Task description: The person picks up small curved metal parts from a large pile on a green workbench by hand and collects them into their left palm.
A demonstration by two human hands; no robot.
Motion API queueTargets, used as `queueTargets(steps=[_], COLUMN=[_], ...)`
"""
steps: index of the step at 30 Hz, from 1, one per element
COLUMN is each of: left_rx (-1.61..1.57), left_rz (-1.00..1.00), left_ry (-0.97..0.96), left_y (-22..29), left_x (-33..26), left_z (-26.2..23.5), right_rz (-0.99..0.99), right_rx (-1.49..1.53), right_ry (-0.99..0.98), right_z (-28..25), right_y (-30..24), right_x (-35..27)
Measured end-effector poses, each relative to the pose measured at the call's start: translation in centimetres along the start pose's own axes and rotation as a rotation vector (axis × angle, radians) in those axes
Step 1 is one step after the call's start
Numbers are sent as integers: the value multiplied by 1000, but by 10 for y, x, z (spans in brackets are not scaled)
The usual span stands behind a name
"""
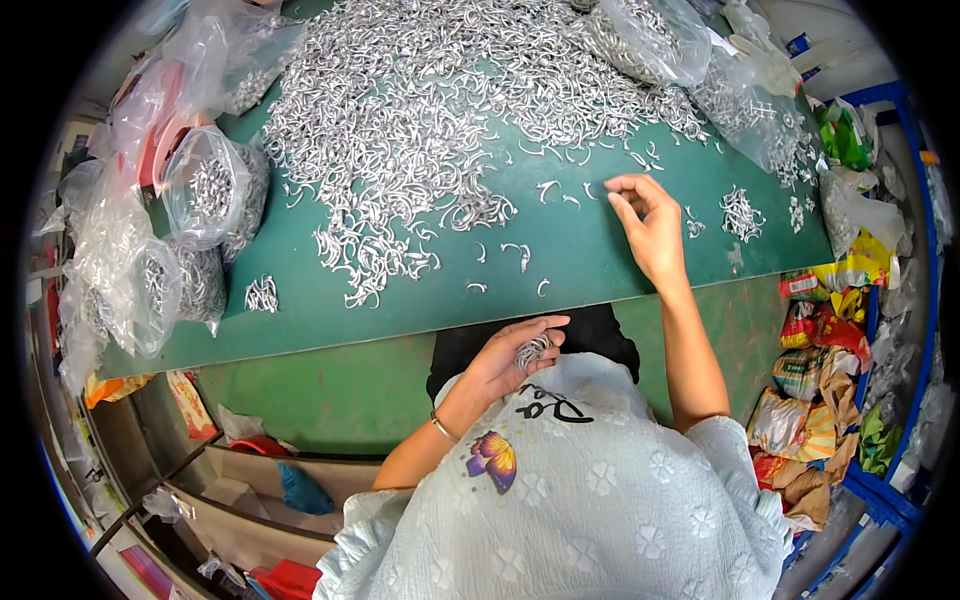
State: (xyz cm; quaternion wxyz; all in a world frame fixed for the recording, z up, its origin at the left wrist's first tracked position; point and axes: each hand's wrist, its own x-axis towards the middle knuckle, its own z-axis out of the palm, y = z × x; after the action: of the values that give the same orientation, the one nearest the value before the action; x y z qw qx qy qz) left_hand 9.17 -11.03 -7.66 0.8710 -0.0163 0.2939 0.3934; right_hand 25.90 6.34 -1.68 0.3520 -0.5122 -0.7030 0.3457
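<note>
A handful of small curved silver metal pieces (pixel 533 350) rests in my left hand (pixel 507 356), which is closed loosely around them, palm up, just below the table's front edge. Out over the tabletop, my right hand (pixel 650 222) is bent in a pinch, thumb and index tips close together. Whatever may be between those tips is too small to make out. Right beside them lie a few loose curved pieces (pixel 570 200). Farther back and to the left spreads a large heap of the same silver pieces (pixel 400 130) on the green table (pixel 590 250).
Clear plastic bags of metal pieces (pixel 205 190) line the table's left side; another filled bag (pixel 655 40) lies at the back right. Small piles sit at right (pixel 741 215) and left (pixel 262 295). A blue rack (pixel 915 300) with colourful packages stands at right, an open drawer (pixel 250 520) below left.
</note>
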Motion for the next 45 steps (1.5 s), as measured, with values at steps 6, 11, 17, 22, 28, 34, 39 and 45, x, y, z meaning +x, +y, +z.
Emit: queueTargets(steps=[6,11,17,22,28,34,39,45], left_rx=[71,41,-51,-128,-169,-82,-131,-86], left_rz=[14,12,13,54,-9,-32,-57,12], left_ry=[3,-5,-77,-29,-115,-24,-64,-14], left_y=[3,7,7,6,-6,0,2,0], left_x=[0,-2,-3,-4,2,-4,-6,-2], left_z=[10,13,15,13,-11,-3,-10,-5], right_rz=[-406,-455,-374,-273,-425,-656,-545,-512], right_rx=[-365,-452,-303,-56,-205,-300,-417,-266], right_ry=[1,42,93,-398,-330,-370,-124,-180], right_z=[37,41,17,9,30,61,26,67], right_y=[-17,-5,-18,-28,-63,-30,-1,-51], right_x=[9,3,-16,-74,-45,-21,-9,-10])
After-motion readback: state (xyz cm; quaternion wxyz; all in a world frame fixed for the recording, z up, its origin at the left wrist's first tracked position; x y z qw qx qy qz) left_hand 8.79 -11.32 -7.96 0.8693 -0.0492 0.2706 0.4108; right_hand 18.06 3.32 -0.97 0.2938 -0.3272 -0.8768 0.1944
